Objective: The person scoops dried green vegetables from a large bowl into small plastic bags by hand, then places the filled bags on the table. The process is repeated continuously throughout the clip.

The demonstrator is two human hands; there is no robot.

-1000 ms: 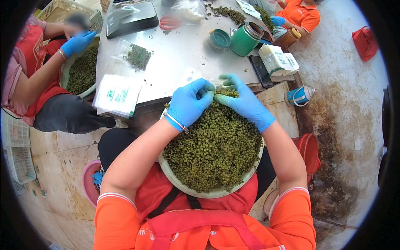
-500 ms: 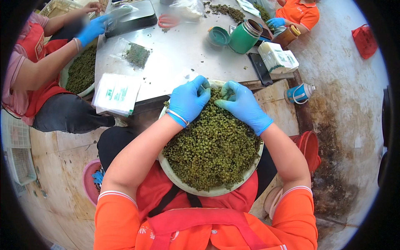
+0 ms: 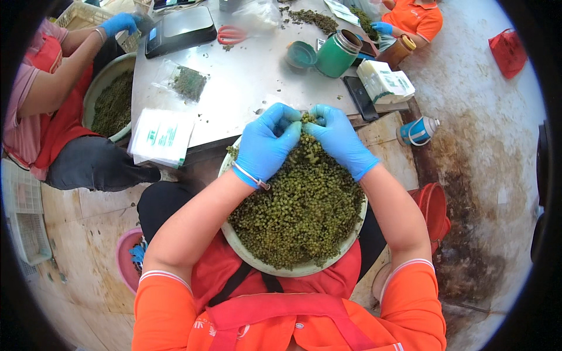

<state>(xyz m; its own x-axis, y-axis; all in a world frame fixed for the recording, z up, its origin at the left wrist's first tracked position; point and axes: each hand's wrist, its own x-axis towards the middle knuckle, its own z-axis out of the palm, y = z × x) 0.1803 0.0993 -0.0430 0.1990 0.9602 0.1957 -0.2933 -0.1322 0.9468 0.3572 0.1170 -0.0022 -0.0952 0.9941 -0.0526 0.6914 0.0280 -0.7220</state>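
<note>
A pale round basin [image 3: 293,272] rests on my lap, heaped with small green berries on stalks [image 3: 298,205] that look like green peppercorns. Over the far side of the heap my two blue-gloved hands meet. Between their fingertips is a little sprig of green berries [image 3: 308,118]. My left hand [image 3: 264,143] is closed, thumb and fingers pinching the sprig's left side. From the other side, my right hand [image 3: 341,140] pinches the same sprig with thumb and forefinger. The stalk ends are hidden by the gloves.
Ahead stands a metal table [image 3: 246,82] with a digital scale [image 3: 181,32], red scissors [image 3: 232,35], a bag of berries [image 3: 187,82], stacked packets [image 3: 163,136], a green flask [image 3: 338,54] and a phone [image 3: 360,98]. Co-workers sit left and far right. A red bucket [image 3: 432,210] stands at right.
Both hands have come closer together and lifted slightly, and a sprig now shows between the fingertips. The co-worker at left has drawn a gloved hand back from the scale.
</note>
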